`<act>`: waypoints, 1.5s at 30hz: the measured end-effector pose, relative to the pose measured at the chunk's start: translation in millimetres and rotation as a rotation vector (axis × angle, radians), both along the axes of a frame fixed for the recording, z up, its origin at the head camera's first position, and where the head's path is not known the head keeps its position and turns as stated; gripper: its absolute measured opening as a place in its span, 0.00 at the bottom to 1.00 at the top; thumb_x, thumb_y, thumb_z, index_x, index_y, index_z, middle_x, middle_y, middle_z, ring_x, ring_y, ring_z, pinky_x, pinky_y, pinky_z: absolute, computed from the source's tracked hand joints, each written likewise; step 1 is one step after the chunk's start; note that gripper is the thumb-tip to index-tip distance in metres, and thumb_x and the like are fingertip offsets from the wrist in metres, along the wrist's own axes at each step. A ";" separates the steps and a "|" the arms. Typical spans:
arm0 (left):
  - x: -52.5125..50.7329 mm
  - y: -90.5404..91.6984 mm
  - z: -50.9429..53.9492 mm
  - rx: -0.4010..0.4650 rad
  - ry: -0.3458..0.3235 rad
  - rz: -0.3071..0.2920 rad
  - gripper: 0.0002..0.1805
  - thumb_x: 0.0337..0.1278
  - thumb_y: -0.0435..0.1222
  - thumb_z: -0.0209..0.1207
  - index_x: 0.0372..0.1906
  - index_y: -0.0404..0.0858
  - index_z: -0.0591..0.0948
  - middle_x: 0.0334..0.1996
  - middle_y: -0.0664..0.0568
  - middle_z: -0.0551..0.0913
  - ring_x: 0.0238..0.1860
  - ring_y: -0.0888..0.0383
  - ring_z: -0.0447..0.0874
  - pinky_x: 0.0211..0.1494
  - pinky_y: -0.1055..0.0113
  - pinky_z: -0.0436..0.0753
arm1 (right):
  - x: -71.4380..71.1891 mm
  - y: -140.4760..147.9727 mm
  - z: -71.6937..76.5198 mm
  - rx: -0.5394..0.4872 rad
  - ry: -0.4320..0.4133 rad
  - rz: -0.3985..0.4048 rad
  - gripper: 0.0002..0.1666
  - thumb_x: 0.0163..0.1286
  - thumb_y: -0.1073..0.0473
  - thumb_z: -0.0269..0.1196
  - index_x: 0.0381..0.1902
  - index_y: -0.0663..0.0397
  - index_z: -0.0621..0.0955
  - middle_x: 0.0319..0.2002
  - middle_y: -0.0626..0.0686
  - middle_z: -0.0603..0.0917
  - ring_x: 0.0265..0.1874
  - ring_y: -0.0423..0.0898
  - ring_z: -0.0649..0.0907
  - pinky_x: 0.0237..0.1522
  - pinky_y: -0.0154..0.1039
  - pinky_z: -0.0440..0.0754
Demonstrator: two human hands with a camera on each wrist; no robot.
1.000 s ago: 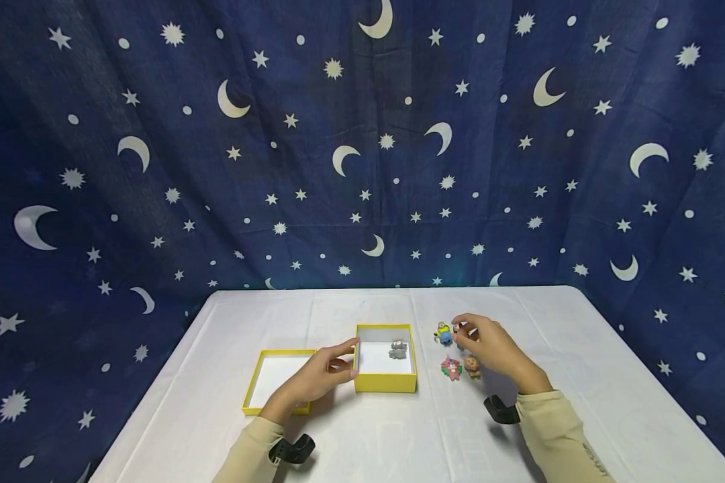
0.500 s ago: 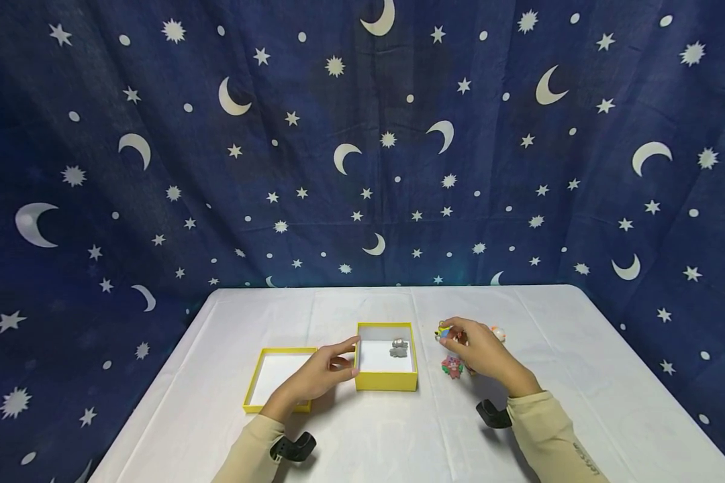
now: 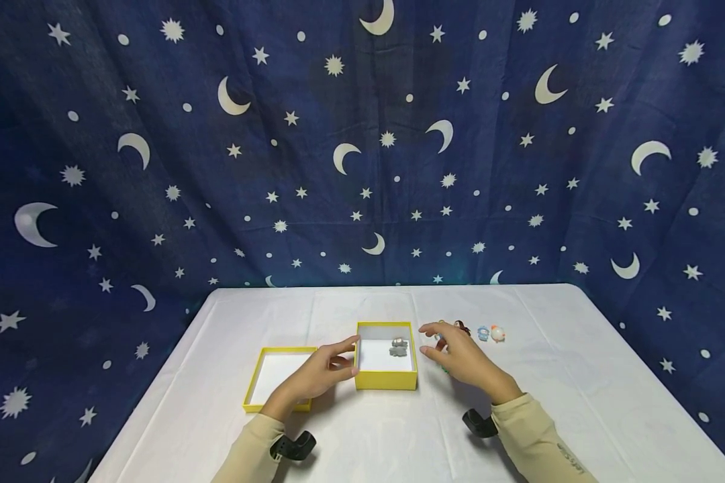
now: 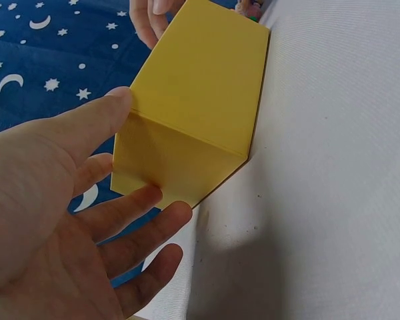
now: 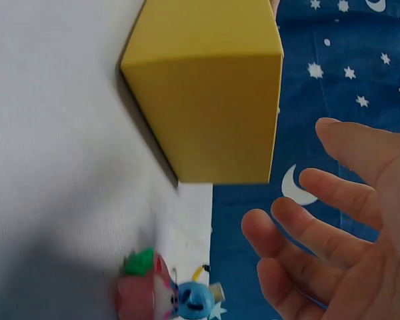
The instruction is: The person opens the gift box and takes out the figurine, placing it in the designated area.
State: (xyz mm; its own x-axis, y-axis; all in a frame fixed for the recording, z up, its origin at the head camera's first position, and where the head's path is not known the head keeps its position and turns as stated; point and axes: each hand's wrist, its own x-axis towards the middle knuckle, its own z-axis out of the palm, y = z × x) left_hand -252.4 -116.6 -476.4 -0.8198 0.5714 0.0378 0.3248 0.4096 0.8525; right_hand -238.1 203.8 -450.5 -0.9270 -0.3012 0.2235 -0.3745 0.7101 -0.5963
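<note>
A yellow open-topped box (image 3: 385,380) with a white inside stands mid-table, a small grey figure (image 3: 398,347) lying in it. My left hand (image 3: 314,373) rests against its left side; in the left wrist view the thumb touches a top edge of the box (image 4: 193,80) and the fingers spread along the wall. My right hand (image 3: 464,357) hovers right of the box, fingers loosely bent with nothing between them. Beneath and behind it are small toy figures, partly hidden. The right wrist view shows a pink figure (image 5: 137,297) and a blue one (image 5: 195,300) below the fingers.
The box's shallow yellow-rimmed lid (image 3: 272,372) lies left, partly under my left hand. Farther right sit a light blue figure (image 3: 483,333) and a white-and-orange one (image 3: 498,333). A starry curtain (image 3: 362,168) hangs behind the white-covered table (image 3: 580,376).
My right hand has moved left from over the figures toward the box, uncovering the light blue and white-and-orange figures. My left hand stays against the box.
</note>
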 end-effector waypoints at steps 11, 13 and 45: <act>-0.8 0.5 -1.2 -0.001 -0.008 0.001 0.35 0.71 0.37 0.59 0.79 0.39 0.62 0.71 0.35 0.71 0.64 0.41 0.79 0.67 0.48 0.79 | 1.5 -12.5 -0.8 -0.024 0.017 0.106 0.23 0.70 0.55 0.66 0.61 0.56 0.80 0.59 0.56 0.83 0.36 0.37 0.81 0.37 0.33 0.78; -0.7 0.7 -1.2 -0.002 -0.007 0.001 0.35 0.71 0.37 0.59 0.79 0.39 0.61 0.71 0.35 0.71 0.64 0.41 0.79 0.67 0.49 0.79 | 1.2 -15.0 1.8 -0.019 0.008 0.119 0.24 0.69 0.56 0.67 0.61 0.56 0.80 0.60 0.57 0.83 0.36 0.38 0.81 0.37 0.32 0.78; 1.4 2.3 0.8 0.020 -0.008 0.004 0.35 0.71 0.36 0.60 0.78 0.37 0.63 0.70 0.33 0.72 0.62 0.41 0.80 0.66 0.47 0.79 | -33.3 -56.8 26.1 0.325 -0.299 0.141 0.25 0.61 0.58 0.74 0.57 0.54 0.83 0.48 0.53 0.87 0.50 0.50 0.84 0.59 0.53 0.81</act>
State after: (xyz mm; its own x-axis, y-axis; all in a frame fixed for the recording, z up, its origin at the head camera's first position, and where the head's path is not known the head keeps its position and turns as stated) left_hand -251.0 -114.3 -475.7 -0.8226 0.5670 0.0422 0.3160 0.3942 0.8630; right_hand -271.5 147.0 -424.4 -0.8815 -0.4389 -0.1744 -0.3262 0.8328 -0.4473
